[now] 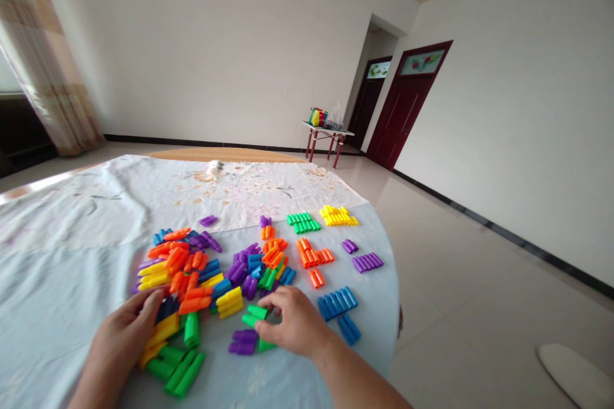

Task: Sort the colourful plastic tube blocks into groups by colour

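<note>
My right hand [300, 323] has its thumb and forefinger closed about a green bullet-shaped plastic piece [254, 315]. Just below it lies a purple piece [242, 342], with another green one partly under my hand. At the near left of the mixed pile, my left hand [122, 335] is closed, thumb and fingers together; what they hold, if anything, is hidden. Beside it are a yellow piece [164, 328] and a dark blue piece [166, 308]. Several green pieces [185, 374] lie nearest me. Orange pieces [178, 260] top the heap.
On the right are colour groups: green [304, 222], yellow [338, 216], orange [311, 254], purple [368, 262] and blue [338, 303]. A pale blue cloth [62, 294] covers the round table. A small white object [215, 168] sits far back. A small table [330, 130] stands beyond.
</note>
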Tool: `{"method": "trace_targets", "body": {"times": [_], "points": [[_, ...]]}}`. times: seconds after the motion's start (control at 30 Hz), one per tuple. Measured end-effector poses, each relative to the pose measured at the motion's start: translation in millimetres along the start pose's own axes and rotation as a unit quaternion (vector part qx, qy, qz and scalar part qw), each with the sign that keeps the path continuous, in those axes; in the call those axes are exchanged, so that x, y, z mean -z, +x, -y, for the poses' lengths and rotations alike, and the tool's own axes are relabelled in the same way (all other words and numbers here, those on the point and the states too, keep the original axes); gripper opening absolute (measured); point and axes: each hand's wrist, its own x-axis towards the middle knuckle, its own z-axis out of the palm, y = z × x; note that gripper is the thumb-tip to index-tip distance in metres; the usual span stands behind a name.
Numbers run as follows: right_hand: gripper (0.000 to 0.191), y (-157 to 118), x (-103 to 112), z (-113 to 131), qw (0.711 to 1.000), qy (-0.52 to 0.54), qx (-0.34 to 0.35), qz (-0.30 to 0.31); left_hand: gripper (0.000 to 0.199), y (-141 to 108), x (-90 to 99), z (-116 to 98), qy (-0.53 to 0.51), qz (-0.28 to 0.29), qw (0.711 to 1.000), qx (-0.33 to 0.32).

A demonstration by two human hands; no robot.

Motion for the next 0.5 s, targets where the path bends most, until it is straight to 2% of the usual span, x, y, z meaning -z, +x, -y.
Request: {"method": "trace_targets", "body": {"times": [0.1,0.2,0.27,0.33,0.43,0.5], "points": [[0.03,11.0,25.3,-7.8,0.998,0.04,-0.008,-0.057,0.05,0.3,0.5,0.1,-0.038,0.034,0.997,0.064],[0.032,33.8,58.5,-33.6,0.992,0.032,-0.037,-0.115,0.052,0.0,1.2,-1.7,-0.037,0.035,0.996,0.069],[0.034,53.1,78.0,-58.5,0.987,-0.031,-0.083,-0.131,0.053,0.4,1.4,-2.2,-0.032,0.039,0.997,0.066],[0.033,72.1,92.8,-83.8,0.969,-0.154,-0.155,-0.112,0.054,1.4,1.1,-1.5,-0.024,0.042,0.997,0.064],[0.028,94.2,105.5,-113.3,0.942,-0.24,-0.207,-0.108,0.055,3.2,-0.9,1.7,-0.017,0.037,0.998,0.057],[0.026,103.1,108.3,-125.3,0.928,-0.275,-0.229,-0.106,0.053,4.0,-2.7,4.1,-0.004,0.012,1.0,0.023]]}}
